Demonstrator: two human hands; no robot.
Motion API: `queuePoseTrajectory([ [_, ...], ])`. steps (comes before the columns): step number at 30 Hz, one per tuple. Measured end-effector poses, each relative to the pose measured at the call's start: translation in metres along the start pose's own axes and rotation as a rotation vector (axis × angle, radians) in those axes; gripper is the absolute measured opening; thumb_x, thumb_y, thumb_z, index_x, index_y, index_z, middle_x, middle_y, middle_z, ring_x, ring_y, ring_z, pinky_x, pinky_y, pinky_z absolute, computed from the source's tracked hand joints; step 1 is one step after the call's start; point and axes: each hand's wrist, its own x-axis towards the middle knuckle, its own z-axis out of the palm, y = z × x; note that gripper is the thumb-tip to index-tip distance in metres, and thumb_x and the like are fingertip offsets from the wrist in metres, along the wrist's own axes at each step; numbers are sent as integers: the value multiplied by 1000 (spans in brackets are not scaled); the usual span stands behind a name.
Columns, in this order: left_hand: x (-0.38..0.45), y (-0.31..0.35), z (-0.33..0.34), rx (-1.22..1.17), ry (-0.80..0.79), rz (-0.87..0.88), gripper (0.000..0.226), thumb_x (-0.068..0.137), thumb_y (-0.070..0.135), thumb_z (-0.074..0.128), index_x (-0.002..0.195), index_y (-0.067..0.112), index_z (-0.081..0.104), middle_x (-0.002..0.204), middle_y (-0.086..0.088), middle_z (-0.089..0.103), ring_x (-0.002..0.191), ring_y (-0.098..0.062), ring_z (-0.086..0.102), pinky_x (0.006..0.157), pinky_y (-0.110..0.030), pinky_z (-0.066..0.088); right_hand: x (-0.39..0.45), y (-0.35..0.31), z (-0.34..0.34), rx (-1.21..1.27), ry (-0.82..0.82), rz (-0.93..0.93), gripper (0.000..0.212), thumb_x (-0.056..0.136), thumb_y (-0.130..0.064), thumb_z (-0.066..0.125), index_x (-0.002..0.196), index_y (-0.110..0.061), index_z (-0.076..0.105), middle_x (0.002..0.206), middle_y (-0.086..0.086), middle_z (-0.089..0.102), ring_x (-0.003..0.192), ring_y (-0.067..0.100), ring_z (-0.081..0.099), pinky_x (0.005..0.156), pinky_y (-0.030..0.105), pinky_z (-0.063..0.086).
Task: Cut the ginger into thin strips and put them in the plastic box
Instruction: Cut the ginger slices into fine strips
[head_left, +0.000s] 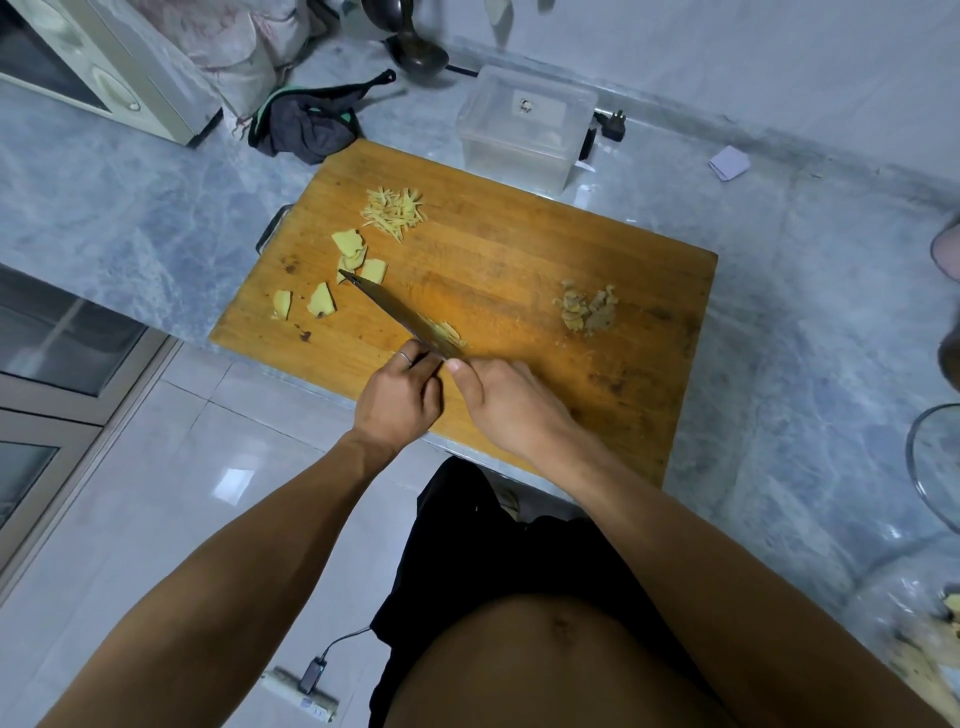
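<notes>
A wooden cutting board (519, 270) lies on the marble counter. My right hand (506, 402) grips the handle of a knife (387, 306), whose blade points away to the left. My left hand (402, 397) sits against the blade's left side, fingers curled down on a ginger piece that they mostly hide. Fresh strips (448, 333) lie along the blade's right side. A pile of cut ginger strips (393, 212) sits at the board's far left, with several flat ginger slices (349, 249) below it. The clear plastic box (524, 127) stands beyond the board, and I cannot tell if anything is inside.
Ginger peelings (587, 312) lie in a heap on the board's right part. A dark cloth (306, 124) and a ladle (415, 52) sit behind the board, a microwave (98, 62) at far left, a plug (613, 124) by the box. The counter edge runs beside my left arm.
</notes>
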Motion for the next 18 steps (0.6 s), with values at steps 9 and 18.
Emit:
queuePoseTrajectory([
  [9,0,-1,2,-4,34,35,37,88,18,41,101,2,71,113,-19,64,75,-38,63,55,-31,48,-9,3,-9,-20,-13,-4,49,109,-44,26,64,-25,31,63,0,39,71,29,44,60,37,33],
  [18,1,2,-1,-3,22,26,30,87,14,44,101,5,69,114,-18,63,71,-41,59,52,-32,46,-2,1,1,18,-4,9,47,107,-47,25,91,-15,55,90,15,64,92,38,58,70,42,47],
])
